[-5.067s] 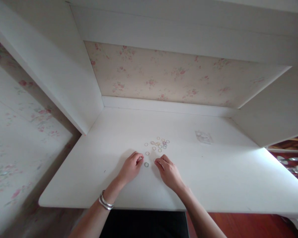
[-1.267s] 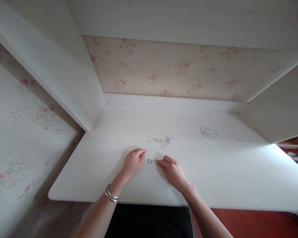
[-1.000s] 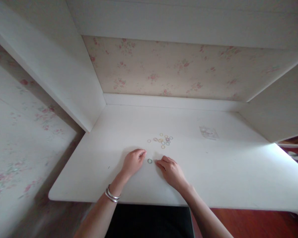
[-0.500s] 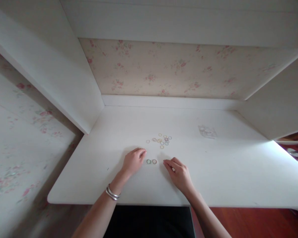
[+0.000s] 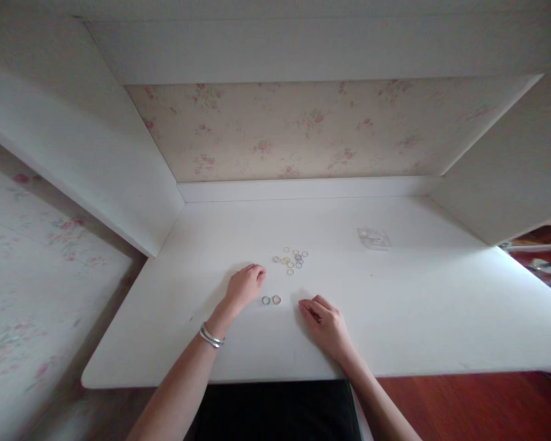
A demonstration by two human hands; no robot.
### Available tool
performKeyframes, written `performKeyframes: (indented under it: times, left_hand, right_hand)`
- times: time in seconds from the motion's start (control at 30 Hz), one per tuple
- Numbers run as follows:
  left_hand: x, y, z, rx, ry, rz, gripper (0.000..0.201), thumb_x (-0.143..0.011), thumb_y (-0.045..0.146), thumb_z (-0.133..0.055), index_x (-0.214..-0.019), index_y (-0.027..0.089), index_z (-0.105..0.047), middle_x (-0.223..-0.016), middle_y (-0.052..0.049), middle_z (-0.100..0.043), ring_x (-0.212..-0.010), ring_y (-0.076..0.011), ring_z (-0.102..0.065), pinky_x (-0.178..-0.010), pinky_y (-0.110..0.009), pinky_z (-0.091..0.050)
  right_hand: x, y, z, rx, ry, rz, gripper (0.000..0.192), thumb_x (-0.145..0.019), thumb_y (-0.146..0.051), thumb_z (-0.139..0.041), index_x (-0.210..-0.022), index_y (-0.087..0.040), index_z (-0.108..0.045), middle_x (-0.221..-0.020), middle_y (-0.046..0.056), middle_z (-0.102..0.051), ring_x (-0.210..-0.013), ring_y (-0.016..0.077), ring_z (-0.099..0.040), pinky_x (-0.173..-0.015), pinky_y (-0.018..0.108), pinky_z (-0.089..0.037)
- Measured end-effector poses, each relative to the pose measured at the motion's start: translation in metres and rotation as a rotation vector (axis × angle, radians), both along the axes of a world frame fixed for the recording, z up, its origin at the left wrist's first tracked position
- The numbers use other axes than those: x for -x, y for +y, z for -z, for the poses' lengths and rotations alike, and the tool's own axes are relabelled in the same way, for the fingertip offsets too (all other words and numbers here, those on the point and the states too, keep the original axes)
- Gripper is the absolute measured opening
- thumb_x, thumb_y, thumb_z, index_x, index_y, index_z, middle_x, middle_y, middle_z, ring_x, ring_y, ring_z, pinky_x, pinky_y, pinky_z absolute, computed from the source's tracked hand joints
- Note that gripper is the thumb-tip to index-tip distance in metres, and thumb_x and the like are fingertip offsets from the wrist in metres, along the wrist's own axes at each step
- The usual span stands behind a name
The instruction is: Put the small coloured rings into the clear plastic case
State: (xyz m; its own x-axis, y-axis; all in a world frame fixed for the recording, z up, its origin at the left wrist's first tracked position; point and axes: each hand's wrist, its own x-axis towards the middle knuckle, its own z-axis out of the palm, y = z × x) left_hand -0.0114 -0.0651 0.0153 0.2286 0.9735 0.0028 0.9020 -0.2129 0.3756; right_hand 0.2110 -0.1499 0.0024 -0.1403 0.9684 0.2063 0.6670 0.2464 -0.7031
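Left hand [image 5: 245, 285]: rests on the white desk [image 5: 408, 318], fingers loosely curled inward, palm down; whether anything sits under the fingertips cannot be told. A silver bangle [image 5: 210, 337] rings the wrist.
Right hand [image 5: 325, 321]: lies flat-ish on the desk, fingers bent and drawn together, pointing left; nothing visibly held.
Pair of rings [image 5: 271, 300]: two small rings side by side on the desk, touching or nearly so, between the two hands; the left one looks greenish, the right one pinkish. Neither hand touches them.
Ring cluster [image 5: 291, 260]: a loose scatter of small coloured rings farther back on the desk, just beyond the left hand's fingertips, apart from the pair.
Clear packet [image 5: 373, 237]: small transparent bag lying flat, well to the right of the cluster.
Surroundings: white shelf walls enclose the desk; floral wallpaper [image 5: 294, 131] behind.
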Motion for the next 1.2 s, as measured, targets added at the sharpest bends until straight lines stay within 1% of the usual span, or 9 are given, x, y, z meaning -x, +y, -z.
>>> performKeyframes:
  times: [0.07,0.2,0.4,0.53,0.7,0.87,1.0,1.1,1.2]
  left_hand:
    - [0.0,-0.005,0.0,0.011,0.011,0.027,0.019,-0.091,0.028,-0.043,-0.094,0.023,-0.061,-0.097,-0.002,-0.066,-0.089,-0.0156,-0.061,-0.076,-0.024,-0.043]
    - [-0.001,-0.014,0.0,-0.023,-0.003,0.044,0.019,-0.092,0.027,-0.04,-0.097,0.024,-0.058,-0.098,-0.002,-0.065,-0.088,-0.0158,-0.061,-0.074,-0.025,-0.043]
    - [0.0,-0.011,-0.001,-0.068,-0.065,0.022,0.018,-0.091,0.027,-0.043,-0.101,0.024,-0.057,-0.101,-0.001,-0.065,-0.086,-0.0149,-0.061,-0.074,-0.024,-0.043]
    - [0.001,-0.013,-0.003,-0.073,-0.056,0.076,0.016,-0.09,0.028,-0.044,-0.095,0.024,-0.059,-0.099,-0.001,-0.064,-0.083,-0.0143,-0.061,-0.073,-0.024,-0.043]
    - [0.001,-0.017,0.0,-0.092,-0.011,0.085,0.019,-0.092,0.028,-0.042,-0.093,0.023,-0.06,-0.096,-0.002,-0.063,-0.084,-0.0146,-0.06,-0.073,-0.024,-0.043]
    - [0.003,-0.018,0.001,-0.1,-0.034,0.113,0.024,-0.094,0.029,-0.037,-0.094,0.022,-0.06,-0.097,-0.002,-0.063,-0.085,-0.0141,-0.06,-0.074,-0.024,-0.043]
    - [0.008,-0.021,0.0,-0.081,-0.019,0.151,0.021,-0.093,0.028,-0.039,-0.097,0.024,-0.059,-0.098,-0.001,-0.063,-0.086,-0.0139,-0.06,-0.073,-0.023,-0.043]
    - [0.008,-0.022,0.001,-0.075,0.022,0.142,0.019,-0.093,0.028,-0.041,-0.095,0.024,-0.059,-0.096,-0.001,-0.063,-0.083,-0.0143,-0.061,-0.069,-0.023,-0.043]
    - [0.006,-0.023,0.002,-0.071,0.044,0.123,0.019,-0.092,0.026,-0.041,-0.092,0.023,-0.059,-0.095,-0.001,-0.063,-0.081,-0.0146,-0.061,-0.067,-0.024,-0.043]
  right_hand:
    - [0.0,0.0,0.0,-0.007,0.005,-0.004,0.029,-0.092,-0.032,-0.04,-0.091,-0.022,-0.068,-0.076,0.003,-0.059,-0.067,0.0123,-0.055,-0.061,0.021,-0.042]
    - [-0.001,0.0,-0.001,-0.029,0.016,0.005,0.029,-0.092,-0.032,-0.041,-0.091,-0.023,-0.068,-0.077,0.003,-0.06,-0.069,0.0127,-0.057,-0.061,0.021,-0.043]
    - [-0.001,0.0,-0.001,-0.044,-0.001,0.009,0.028,-0.091,-0.031,-0.041,-0.09,-0.024,-0.068,-0.076,0.003,-0.061,-0.069,0.0129,-0.058,-0.063,0.021,-0.044]
    - [-0.001,0.0,-0.003,-0.033,-0.018,0.008,0.027,-0.091,-0.031,-0.042,-0.09,-0.024,-0.068,-0.076,0.002,-0.061,-0.068,0.0122,-0.058,-0.061,0.02,-0.044]
    - [-0.001,0.0,-0.003,-0.016,-0.021,0.002,0.027,-0.092,-0.032,-0.041,-0.091,-0.024,-0.067,-0.077,0.002,-0.06,-0.07,0.0124,-0.057,-0.062,0.021,-0.043]
    - [-0.001,0.0,-0.002,-0.013,-0.028,0.002,0.027,-0.092,-0.032,-0.041,-0.091,-0.024,-0.067,-0.078,0.002,-0.06,-0.071,0.0127,-0.057,-0.063,0.021,-0.043]
    - [-0.001,0.001,-0.003,-0.004,-0.039,-0.004,0.028,-0.092,-0.032,-0.041,-0.091,-0.024,-0.067,-0.078,0.002,-0.06,-0.07,0.0126,-0.058,-0.062,0.021,-0.043]
    - [-0.001,0.001,-0.003,0.003,-0.043,-0.01,0.027,-0.092,-0.032,-0.041,-0.091,-0.024,-0.067,-0.078,0.002,-0.061,-0.071,0.0127,-0.058,-0.061,0.021,-0.042]
    - [-0.001,0.001,-0.003,-0.011,-0.044,-0.009,0.027,-0.092,-0.031,-0.041,-0.092,-0.024,-0.067,-0.079,0.002,-0.061,-0.072,0.0129,-0.058,-0.064,0.021,-0.043]
